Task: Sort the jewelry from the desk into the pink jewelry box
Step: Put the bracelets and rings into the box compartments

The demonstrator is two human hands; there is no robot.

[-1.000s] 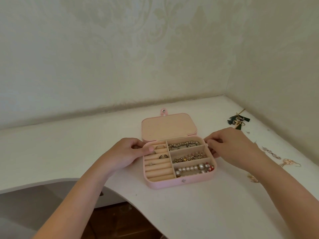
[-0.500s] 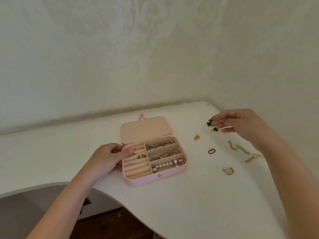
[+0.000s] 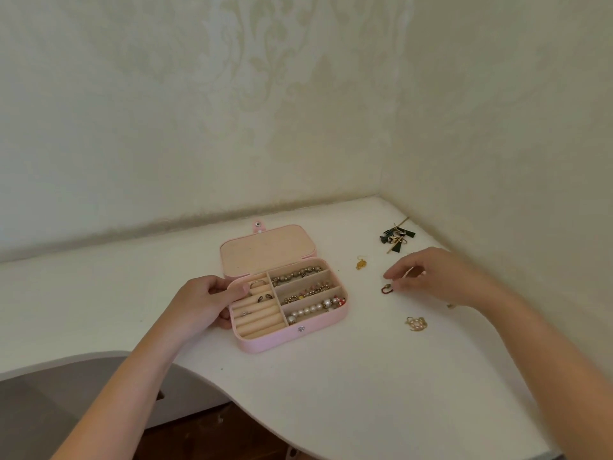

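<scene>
The pink jewelry box (image 3: 292,340) lies open on the white desk (image 3: 348,393), its lid (image 3: 265,249) folded back. Bead and pearl strands fill its right compartments, and a few rings sit in the left ring rolls. My left hand (image 3: 202,303) grips the box's left edge, thumb over the rim. My right hand (image 3: 438,277) hovers low to the right of the box, its thumb and forefinger tips right at a small red hoop (image 3: 385,289) that lies on the desk. The fingers are a little apart.
Loose jewelry lies to the right of the box: a gold earring (image 3: 361,263), a dark tassel cluster (image 3: 396,239) near the wall corner, and a gold pearl piece (image 3: 416,323). Walls close off the back and right. The desk's curved front edge (image 3: 212,383) drops away at the left.
My right hand left the box's right edge, reached out to the dark tassel cluster, then came down to the red hoop. My left hand stayed on the box.
</scene>
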